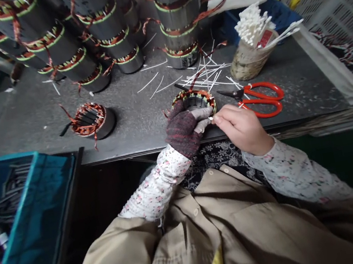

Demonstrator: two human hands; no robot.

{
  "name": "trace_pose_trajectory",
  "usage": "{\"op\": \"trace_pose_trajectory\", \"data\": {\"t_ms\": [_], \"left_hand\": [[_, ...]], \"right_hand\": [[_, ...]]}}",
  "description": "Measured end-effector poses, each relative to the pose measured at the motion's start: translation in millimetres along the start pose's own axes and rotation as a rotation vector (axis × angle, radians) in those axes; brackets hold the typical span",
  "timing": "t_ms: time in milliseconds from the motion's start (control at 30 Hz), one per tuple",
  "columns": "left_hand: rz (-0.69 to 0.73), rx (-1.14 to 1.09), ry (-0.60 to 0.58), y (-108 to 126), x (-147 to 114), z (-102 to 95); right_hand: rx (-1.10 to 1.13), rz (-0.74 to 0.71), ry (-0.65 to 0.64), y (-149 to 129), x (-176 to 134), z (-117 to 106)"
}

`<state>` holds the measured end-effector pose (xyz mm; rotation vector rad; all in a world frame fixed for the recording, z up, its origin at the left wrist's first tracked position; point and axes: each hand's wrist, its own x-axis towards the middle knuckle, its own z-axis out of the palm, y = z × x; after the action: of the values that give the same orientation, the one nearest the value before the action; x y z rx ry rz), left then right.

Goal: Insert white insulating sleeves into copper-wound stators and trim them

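A motor stator (193,98) with copper windings and a yellow-green rim lies on the bench in front of me. My left hand (183,130), in a dark maroon knit glove with pale covered fingertips, grips the stator's near side. It hides part of that rim. At the rim's near right, my bare right hand (241,128) pinches the small end of a white strip (211,118) between thumb and forefinger. Just beyond the right hand lie scissors (264,98) with red handles, blades pointing left. Thin white strips (207,76) are scattered behind the stator.
Another wound stator (92,119) sits at left. Stacked stators (177,18) rise along the back. A cup (249,60) holds a bundle of white sticks, with a white plastic basket (327,55) to its right. At lower left stands a teal bin (25,222) with dark strips.
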<state>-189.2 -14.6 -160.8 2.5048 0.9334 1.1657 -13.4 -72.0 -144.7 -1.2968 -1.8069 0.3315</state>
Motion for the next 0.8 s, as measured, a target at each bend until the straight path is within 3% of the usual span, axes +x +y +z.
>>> {"op": "trace_pose_trajectory", "data": {"t_ms": [233, 333, 400, 533, 667, 733, 800], "left_hand": [[0.1, 0.054, -0.076, -8.1, -1.3, -1.0], [0.14, 0.106, -0.068, -7.6, -1.8, -0.8], [0.153, 0.11, -0.01, -4.3, -1.4, -0.3], [0.087, 0.057, 0.03, 0.0, -0.5, -0.9], [0.048, 0.04, -0.025, -4.0, -1.1, -5.6], [0.085, 0.078, -0.047, -4.4, -1.0, -7.6], [0.128, 0.135, -0.027, -0.8, -0.4, -7.0]], "right_hand": [[0.009, 0.118, 0.039, 1.0, 9.1, 3.4], [-0.002, 0.102, -0.05, -12.3, 8.2, -4.5], [0.1, 0.066, -0.073, -20.1, 7.2, -13.7], [0.428, 0.052, 0.008, -20.3, 3.7, -27.4], [0.777, 0.238, -0.173, -12.7, -5.7, -25.3], [0.842, 0.329, -0.154, -14.6, -10.3, -27.2], [0.853, 0.36, -0.056, -18.8, -8.8, -31.3]]}}
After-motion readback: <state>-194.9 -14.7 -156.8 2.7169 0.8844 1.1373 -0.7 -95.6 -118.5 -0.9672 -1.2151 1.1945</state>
